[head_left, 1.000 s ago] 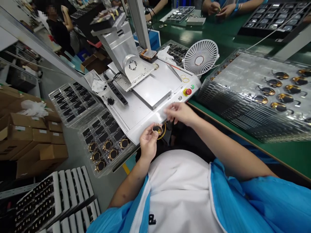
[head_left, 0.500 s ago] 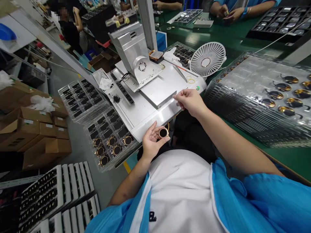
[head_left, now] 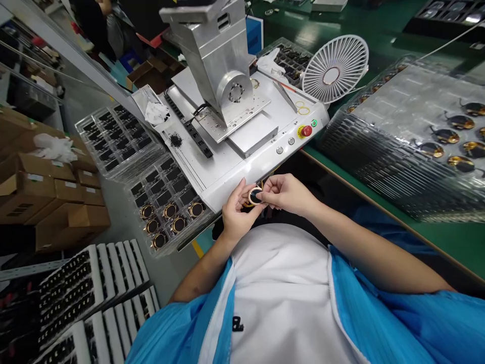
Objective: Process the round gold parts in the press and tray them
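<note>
My left hand (head_left: pixel 238 218) holds a round watch case (head_left: pixel 254 196) with a gold rim and a dark face, its fingers curled round the edge. From the right, my right hand (head_left: pixel 291 194) is closed in a pinch, its fingertips over the right part of the watch face. Whether anything small is between those fingertips is hidden. Both hands are just in front of a white bench machine (head_left: pixel 227 187), which has a metal head (head_left: pixel 215 65) above a flat metal plate (head_left: pixel 253 136).
Left of the machine, a clear tray (head_left: pixel 172 202) carries dark parts and several gold-rimmed watch cases. A second tray stack (head_left: pixel 113 136) lies behind it. On the right stand a white fan (head_left: pixel 335 68) and stacked clear trays (head_left: pixel 379 151). A red button (head_left: pixel 306 131) is on the machine's front.
My right hand has come down and left from the machine's front edge to the watch case. My left hand still holds the case. The view has shifted, showing the machine's buttons.
</note>
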### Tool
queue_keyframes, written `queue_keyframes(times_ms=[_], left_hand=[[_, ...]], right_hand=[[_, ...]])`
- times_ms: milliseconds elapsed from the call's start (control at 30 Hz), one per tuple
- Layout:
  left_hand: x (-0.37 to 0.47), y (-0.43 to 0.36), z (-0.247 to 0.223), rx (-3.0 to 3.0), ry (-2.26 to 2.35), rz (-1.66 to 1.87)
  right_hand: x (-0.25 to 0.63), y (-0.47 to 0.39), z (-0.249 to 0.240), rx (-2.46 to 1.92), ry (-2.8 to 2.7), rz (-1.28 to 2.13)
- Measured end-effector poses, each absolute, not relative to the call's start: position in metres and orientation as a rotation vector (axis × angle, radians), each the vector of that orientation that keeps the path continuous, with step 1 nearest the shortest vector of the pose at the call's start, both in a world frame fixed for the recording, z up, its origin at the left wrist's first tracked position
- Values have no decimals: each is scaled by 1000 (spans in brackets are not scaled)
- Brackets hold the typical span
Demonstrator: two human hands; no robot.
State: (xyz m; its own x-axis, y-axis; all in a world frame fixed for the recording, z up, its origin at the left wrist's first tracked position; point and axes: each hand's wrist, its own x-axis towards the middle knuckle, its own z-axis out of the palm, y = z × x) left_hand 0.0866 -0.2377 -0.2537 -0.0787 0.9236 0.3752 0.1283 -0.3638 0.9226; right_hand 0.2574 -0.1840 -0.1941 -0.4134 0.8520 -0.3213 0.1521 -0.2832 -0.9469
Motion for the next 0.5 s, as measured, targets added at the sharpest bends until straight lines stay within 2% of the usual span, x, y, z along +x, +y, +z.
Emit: queue_keyframes(times_ms=[233,400,500], left_hand=[[89,-240,-254,1564,1256,1505],[92,-241,-254,1655,1203,1462],[91,-239,-254,1750,1141,1417]], right_hand=[[256,-184,-202,-1298,-1412,1722],[264,-187,-203,-1179,-1326,1824],[313,-191,-187,-1250,-1283,1475]])
